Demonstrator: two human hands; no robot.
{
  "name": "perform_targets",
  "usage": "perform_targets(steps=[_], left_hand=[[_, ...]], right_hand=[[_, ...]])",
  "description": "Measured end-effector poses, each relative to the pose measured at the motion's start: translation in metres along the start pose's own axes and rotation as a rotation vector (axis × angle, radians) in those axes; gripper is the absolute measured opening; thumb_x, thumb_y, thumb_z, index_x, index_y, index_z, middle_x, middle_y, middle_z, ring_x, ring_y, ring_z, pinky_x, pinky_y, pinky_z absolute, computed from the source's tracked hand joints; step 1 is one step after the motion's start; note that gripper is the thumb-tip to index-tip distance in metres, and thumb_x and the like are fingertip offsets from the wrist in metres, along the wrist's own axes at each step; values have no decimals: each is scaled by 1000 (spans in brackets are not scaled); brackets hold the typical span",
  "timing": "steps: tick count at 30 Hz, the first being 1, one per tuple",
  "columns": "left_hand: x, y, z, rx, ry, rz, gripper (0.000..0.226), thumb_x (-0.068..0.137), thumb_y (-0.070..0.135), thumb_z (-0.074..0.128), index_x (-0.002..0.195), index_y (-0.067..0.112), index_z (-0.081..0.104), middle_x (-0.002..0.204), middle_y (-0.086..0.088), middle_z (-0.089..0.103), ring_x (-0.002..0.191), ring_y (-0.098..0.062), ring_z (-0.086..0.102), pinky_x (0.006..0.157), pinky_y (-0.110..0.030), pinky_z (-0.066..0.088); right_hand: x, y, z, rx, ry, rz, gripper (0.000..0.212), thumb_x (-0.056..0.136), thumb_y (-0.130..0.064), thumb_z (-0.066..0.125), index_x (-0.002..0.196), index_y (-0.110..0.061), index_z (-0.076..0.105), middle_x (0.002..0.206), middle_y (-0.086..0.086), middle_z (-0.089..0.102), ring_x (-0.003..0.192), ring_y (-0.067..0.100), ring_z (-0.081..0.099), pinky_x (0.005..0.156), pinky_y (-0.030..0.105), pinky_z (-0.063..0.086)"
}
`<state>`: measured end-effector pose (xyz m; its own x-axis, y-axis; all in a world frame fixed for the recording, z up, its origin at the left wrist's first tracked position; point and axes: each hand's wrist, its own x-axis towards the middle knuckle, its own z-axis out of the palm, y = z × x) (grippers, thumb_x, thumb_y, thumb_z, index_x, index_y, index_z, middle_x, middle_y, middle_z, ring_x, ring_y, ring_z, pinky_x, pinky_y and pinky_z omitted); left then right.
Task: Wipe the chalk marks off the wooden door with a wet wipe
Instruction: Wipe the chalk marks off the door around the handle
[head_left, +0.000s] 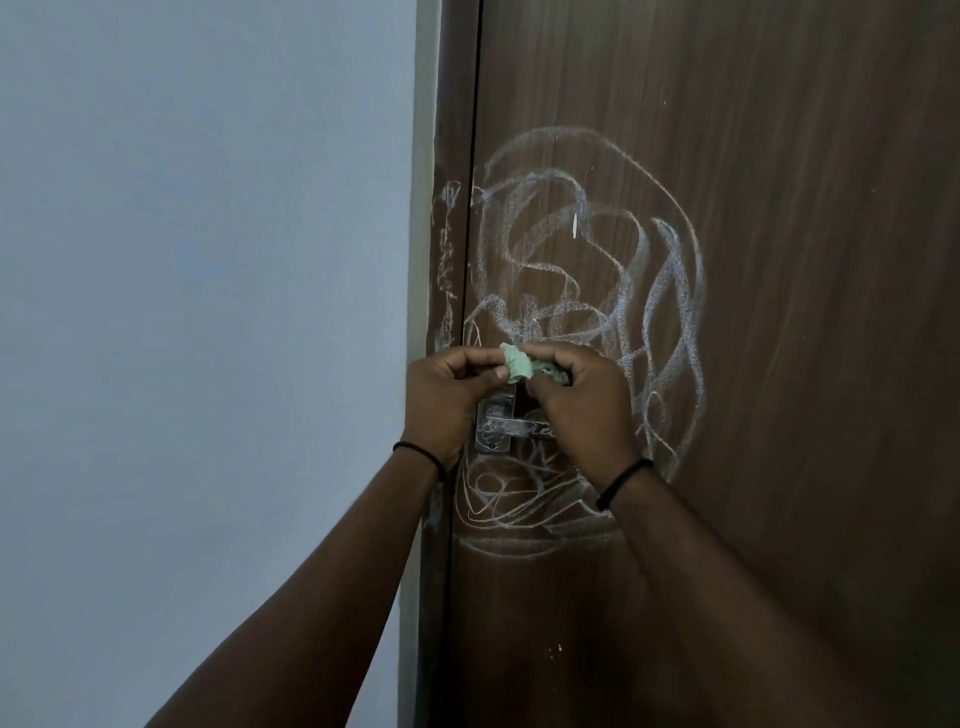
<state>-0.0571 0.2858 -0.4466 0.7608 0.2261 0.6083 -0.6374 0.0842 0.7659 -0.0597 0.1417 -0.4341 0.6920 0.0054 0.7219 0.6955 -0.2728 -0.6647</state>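
Both grips, left hand (451, 395) and right hand (587, 400), around crumpled wipe (521, 366), before handle (506, 428).

This looks like a room in a home. A tall brown wooden door (779, 260) stands shut in its frame (447, 130), with a plain pale blue wall (208, 260) to the left. A metal handle (498, 426) sits near the door's left edge. White chalk scribbles (587, 270) loop all over the door around the handle, like a child's drawing.

Left hand (451, 392) and right hand (582, 402) raised together, fingers curled.
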Motion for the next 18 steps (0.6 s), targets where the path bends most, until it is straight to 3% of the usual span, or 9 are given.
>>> perform_targets(steps=[3,6,8,11,14,16,18], left_hand=[[-1,-1,-2,139,13,74,26,83,-10,68,98,10,75,90,-1,76,87,-17,73,81,-29,59],[0,-3,-8,348,80,137,27,87,-6,63,93,17,77,88,3,75,83,-10,71,79,-23,56],[-2,-5,-9,468,147,139,25,90,-1,61,93,21,75,87,2,74,81,-13,70,81,-29,57],[-5,-5,-6,569,218,122,28,92,-2,53,104,15,72,91,-4,73,83,-19,69,85,-37,57],[-7,-5,-3,595,249,94,32,93,-3,47,110,10,71,97,-7,73,86,-20,69,87,-38,56],[-8,-4,-2,599,263,101,33,93,-4,46,109,11,71,98,-5,73,86,-17,68,85,-29,55],[-10,-2,-1,643,281,131,35,92,-4,46,107,13,72,98,-2,73,86,-12,64,77,-11,48]], right_hand=[[2,0,5,-20,0,-29,25,86,-11,72,110,-18,74,106,-7,72,93,2,67,78,19,56],[7,4,9,-179,104,-61,18,84,-8,74,101,-15,74,103,-2,71,97,11,64,86,33,55],[11,7,13,-301,146,-107,21,83,-6,73,102,-16,71,104,0,69,98,15,62,86,35,54],[13,12,22,-433,87,-171,27,82,-9,74,107,-15,68,107,2,69,98,15,61,83,28,50],[16,11,31,-528,45,-249,18,80,-1,72,97,-9,74,98,8,70,91,23,63,82,30,49],[19,6,38,-578,-1,-379,17,75,8,68,84,-6,74,84,11,70,80,27,61,75,28,42],[23,2,43,-654,-119,-462,16,79,3,65,80,-10,74,80,7,69,78,24,56,70,30,40]])
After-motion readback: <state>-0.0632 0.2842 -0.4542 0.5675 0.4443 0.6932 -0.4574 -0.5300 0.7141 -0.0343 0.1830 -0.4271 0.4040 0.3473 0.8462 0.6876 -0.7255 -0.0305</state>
